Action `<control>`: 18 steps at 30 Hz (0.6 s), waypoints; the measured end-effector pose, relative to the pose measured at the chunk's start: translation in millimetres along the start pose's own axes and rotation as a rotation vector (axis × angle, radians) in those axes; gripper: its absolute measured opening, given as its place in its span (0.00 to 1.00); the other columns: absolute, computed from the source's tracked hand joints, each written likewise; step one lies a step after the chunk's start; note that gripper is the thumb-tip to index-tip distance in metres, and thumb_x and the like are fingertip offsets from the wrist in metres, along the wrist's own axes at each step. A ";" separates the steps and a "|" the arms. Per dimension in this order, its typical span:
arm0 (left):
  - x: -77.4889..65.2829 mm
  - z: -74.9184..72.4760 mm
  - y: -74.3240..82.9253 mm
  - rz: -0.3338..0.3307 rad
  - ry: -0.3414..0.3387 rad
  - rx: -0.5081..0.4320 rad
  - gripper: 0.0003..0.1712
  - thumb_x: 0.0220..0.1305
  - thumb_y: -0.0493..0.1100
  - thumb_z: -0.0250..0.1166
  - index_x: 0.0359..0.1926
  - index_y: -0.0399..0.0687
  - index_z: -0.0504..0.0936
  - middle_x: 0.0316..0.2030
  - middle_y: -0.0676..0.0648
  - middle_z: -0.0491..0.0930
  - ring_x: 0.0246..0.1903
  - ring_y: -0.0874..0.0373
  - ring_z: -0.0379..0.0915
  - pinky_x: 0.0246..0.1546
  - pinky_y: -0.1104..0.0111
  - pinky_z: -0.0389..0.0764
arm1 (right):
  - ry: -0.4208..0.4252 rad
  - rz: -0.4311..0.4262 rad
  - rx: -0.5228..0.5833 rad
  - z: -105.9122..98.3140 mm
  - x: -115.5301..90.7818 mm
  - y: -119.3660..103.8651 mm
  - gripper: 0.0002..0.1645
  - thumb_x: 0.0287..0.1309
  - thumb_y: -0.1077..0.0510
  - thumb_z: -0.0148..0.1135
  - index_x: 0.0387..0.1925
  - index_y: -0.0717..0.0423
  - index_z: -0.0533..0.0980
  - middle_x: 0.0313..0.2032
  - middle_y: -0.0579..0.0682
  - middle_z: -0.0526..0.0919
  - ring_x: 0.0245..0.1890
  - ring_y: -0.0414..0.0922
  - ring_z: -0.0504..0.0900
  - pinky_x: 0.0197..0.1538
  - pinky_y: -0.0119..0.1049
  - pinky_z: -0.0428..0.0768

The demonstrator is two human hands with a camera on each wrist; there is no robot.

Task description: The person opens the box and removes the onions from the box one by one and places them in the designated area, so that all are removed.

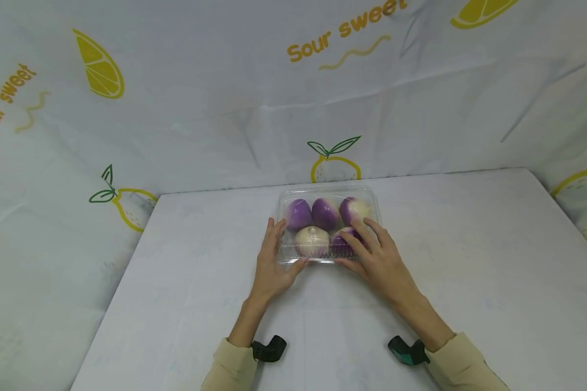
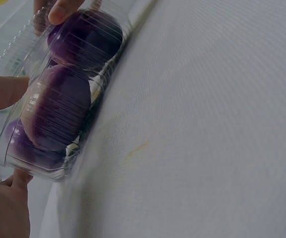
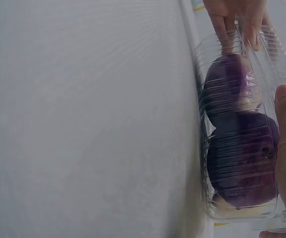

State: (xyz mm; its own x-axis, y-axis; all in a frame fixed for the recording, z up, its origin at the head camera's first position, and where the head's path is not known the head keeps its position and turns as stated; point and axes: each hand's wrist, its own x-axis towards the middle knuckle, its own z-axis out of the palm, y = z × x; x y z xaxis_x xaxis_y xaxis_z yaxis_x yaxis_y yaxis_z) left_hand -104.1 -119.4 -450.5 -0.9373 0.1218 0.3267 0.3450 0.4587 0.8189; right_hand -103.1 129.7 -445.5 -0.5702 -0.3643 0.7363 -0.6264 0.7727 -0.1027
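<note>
A clear plastic clamshell box (image 1: 329, 191) with a hinged-style lid sits near the back of the table, its lid down. Inside are several purple-and-white round vegetables that look like turnips (image 1: 299, 215); the front-left one (image 1: 312, 239) shows mostly its pale side. My left hand (image 1: 271, 274) grips the box's left front corner, fingers along the side wall and thumb at the front edge. Curved over the right front corner, my right hand (image 1: 385, 269) holds it with fingers on the lid and thumb at the front edge. The ribbed front wall (image 2: 63, 94) fills the left wrist view.
A white cloth covers the table (image 1: 215, 304). Behind it hangs a white curtain (image 1: 200, 108) printed with lemons and lettering. Black wrist mounts (image 1: 269, 349) are worn at both cuffs.
</note>
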 end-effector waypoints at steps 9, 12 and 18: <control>-2.7 -0.5 0.5 0.000 0.017 -0.004 0.48 0.55 0.34 0.64 0.77 0.46 0.60 0.79 0.33 0.53 0.72 0.34 0.65 0.70 0.45 0.69 | 0.003 0.000 0.007 0.0 -0.4 -0.8 0.37 0.74 0.31 0.43 0.56 0.57 0.80 0.57 0.64 0.81 0.60 0.66 0.76 0.58 0.62 0.79; -2.8 -0.9 -0.3 0.015 0.016 -0.010 0.48 0.55 0.32 0.64 0.78 0.47 0.60 0.79 0.34 0.54 0.72 0.34 0.65 0.72 0.47 0.68 | 0.000 0.002 0.009 0.0 -0.6 -0.7 0.37 0.74 0.32 0.44 0.56 0.57 0.80 0.57 0.64 0.81 0.60 0.67 0.76 0.58 0.63 0.79; -3.6 -1.8 -3.7 0.018 0.018 -0.031 0.49 0.55 0.31 0.65 0.78 0.44 0.58 0.78 0.34 0.55 0.73 0.34 0.64 0.72 0.49 0.68 | -0.014 0.011 0.012 -0.5 -1.6 -0.4 0.37 0.73 0.31 0.45 0.56 0.57 0.80 0.57 0.65 0.81 0.60 0.67 0.76 0.58 0.63 0.79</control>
State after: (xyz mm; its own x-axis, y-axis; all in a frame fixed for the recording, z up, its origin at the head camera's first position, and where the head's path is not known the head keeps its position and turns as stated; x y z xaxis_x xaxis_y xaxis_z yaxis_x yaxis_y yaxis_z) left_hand -101.9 -123.0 -453.9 -0.9298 0.1139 0.3500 0.3637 0.4290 0.8268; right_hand -101.7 130.3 -446.4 -0.5843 -0.3626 0.7260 -0.6261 0.7706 -0.1191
